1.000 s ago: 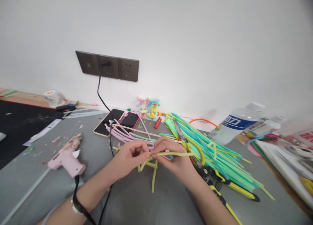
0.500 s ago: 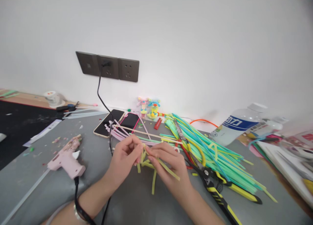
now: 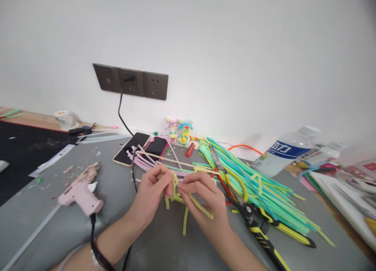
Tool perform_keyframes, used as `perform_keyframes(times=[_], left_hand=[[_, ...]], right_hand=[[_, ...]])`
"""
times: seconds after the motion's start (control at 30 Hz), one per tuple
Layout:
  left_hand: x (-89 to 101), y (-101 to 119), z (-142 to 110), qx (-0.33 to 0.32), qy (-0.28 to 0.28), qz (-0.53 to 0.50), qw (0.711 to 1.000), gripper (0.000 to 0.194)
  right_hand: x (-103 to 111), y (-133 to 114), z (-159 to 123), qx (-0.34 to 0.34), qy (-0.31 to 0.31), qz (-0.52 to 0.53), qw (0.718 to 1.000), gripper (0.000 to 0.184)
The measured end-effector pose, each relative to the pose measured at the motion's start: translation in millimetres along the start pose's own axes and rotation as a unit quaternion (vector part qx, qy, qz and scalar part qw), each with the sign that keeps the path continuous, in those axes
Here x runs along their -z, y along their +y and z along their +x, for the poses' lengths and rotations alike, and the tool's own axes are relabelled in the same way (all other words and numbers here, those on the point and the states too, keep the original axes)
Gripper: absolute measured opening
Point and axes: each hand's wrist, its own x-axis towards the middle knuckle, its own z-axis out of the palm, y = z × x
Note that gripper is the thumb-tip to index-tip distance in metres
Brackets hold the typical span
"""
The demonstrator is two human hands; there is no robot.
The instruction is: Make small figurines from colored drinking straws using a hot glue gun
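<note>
Pinched between thumb and fingers of my left hand (image 3: 154, 194) is a pale yellow pipe cleaner (image 3: 175, 182), bent into a small loop. My right hand (image 3: 205, 198) is closed on the same piece, its fingertips just right of the left ones. One end of it (image 3: 201, 207) sticks out under my right fingers. Bent yellow lengths hang below, one strip (image 3: 185, 220) pointing down over the grey table. The fingers partly hide how the pieces join.
At right lie a bundle of green and yellow pipe cleaners (image 3: 264, 192), scissors (image 3: 217, 159), and yellow-black pliers (image 3: 249, 212). A plastic bottle (image 3: 284, 149) stands behind. A pink glue gun (image 3: 80, 192) is at left, phones (image 3: 132, 147) and two small figures (image 3: 185, 131) at the back.
My hands have shifted slightly left and down. The yellow end that lay across my right hand now points down to the right, and a bent loop shows between the fingertips.
</note>
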Motion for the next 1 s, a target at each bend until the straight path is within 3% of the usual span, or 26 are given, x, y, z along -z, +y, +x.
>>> perform_keyframes(times=[0.13, 0.4, 0.7, 0.83, 1.0], left_hand=[[-0.1, 1, 1, 0.019, -0.012, -0.028, 0.999, 0.035], [-2.2, 4, 2, 0.085, -0.025, -0.092, 0.992, 0.038], [0.7, 0, 3, 0.099, -0.054, -0.104, 0.988, 0.034], [0.6, 3, 2, 0.091, -0.068, -0.085, 0.990, 0.036], [0.6, 4, 2, 0.089, -0.074, -0.062, 0.991, 0.036]], right_hand=[[-1, 1, 0, -0.001, -0.037, -0.003, 0.999, 0.014], [0, 3, 3, 0.025, -0.034, 0.001, 0.999, 0.015], [3, 7, 4, 0.042, -0.024, -0.013, 0.999, 0.014], [10, 7, 6, 0.020, -0.005, -0.013, 1.000, 0.013], [16, 16, 14, -0.059, 0.015, 0.098, 0.993, 0.007]])
